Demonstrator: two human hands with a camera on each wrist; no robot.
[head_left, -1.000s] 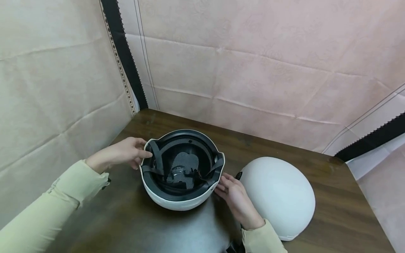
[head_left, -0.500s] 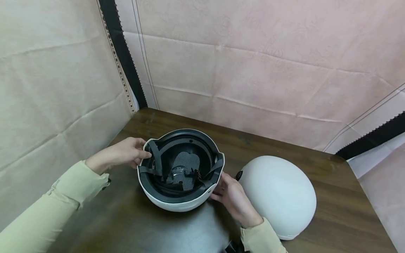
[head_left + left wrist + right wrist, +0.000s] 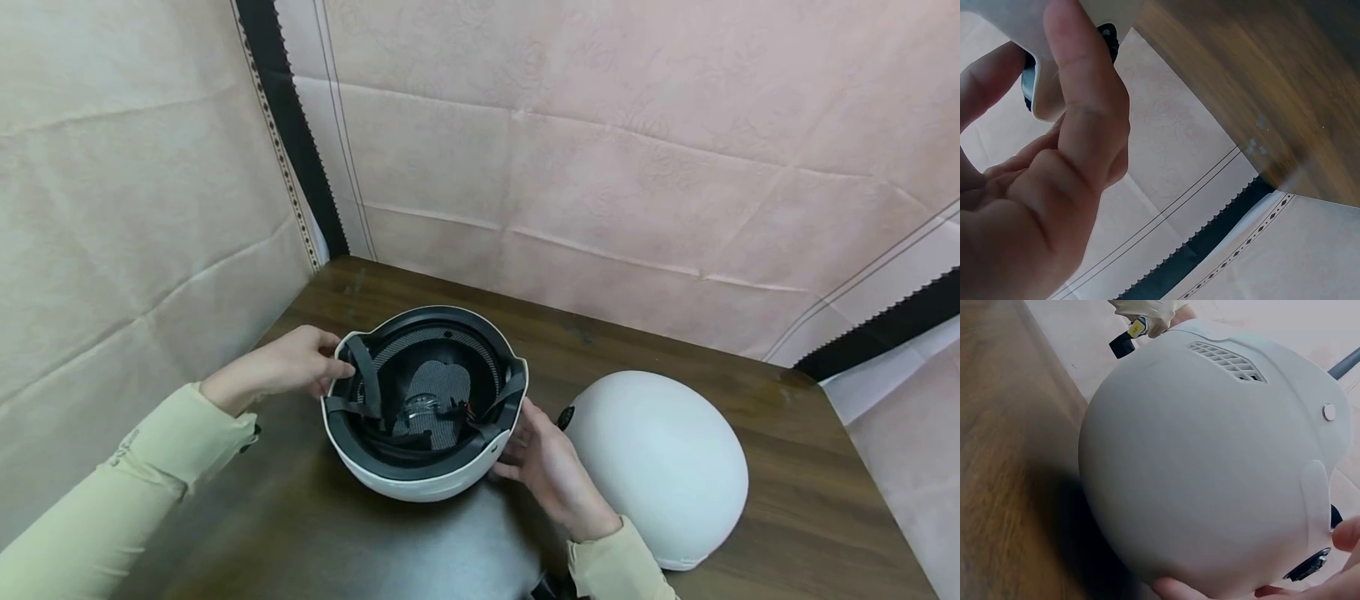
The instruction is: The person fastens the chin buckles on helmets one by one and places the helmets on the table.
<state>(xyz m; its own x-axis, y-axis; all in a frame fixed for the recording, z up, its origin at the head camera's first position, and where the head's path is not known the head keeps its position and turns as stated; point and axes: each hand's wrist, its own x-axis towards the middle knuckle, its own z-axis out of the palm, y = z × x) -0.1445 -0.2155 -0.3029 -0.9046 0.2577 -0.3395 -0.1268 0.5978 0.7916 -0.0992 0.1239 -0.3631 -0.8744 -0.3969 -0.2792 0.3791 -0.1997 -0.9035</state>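
Observation:
A white helmet [image 3: 423, 487] is held upside down over the table, its dark lining and straps facing up. My left hand [image 3: 288, 367] pinches its left rim, thumb inside and fingers outside. The left wrist view shows the left hand [image 3: 1054, 162] around the white shell edge [image 3: 1050, 94]. My right hand [image 3: 551, 467] holds the right side, its fingers partly hidden behind the rim. In the right wrist view the smooth helmet shell [image 3: 1204, 462] fills the middle, with the right hand [image 3: 1329, 584] at its lower edge. A second white helmet [image 3: 663, 467] sits dome up beside my right hand.
The brown wooden table [image 3: 810, 483] ends at a back edge against a pale cloth wall [image 3: 570, 167]. Another cloth [image 3: 142, 225] hangs at the left. A small black object [image 3: 551, 587] lies near my right sleeve.
The held helmet has shifted slightly left. My right hand has moved left, with its fingers going behind the helmet's right side. The second helmet stays in place.

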